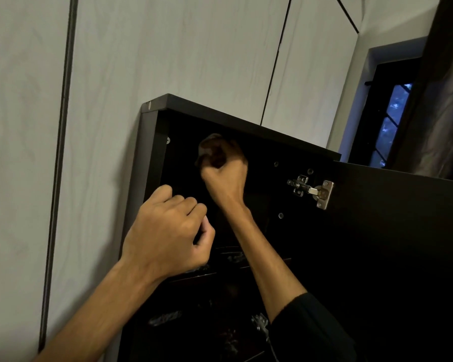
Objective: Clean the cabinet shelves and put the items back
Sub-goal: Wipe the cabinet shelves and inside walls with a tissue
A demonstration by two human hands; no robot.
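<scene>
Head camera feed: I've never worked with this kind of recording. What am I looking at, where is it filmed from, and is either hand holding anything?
There is no machine here. A person wears one wide-angle camera on the head, so you look along their own two arms.

In front stands a dark cabinet against a pale wood-grain wall. Its door is swung open to the right on a metal hinge.

The right hand reaches high inside the cabinet and grips a dark bunched thing, probably a cloth, though it is too dim to be sure. The left hand hangs in front of the opening with fingers curled; nothing shows in it.

Lower shelves hold dim items that cannot be made out. A window shows at the far right.
</scene>
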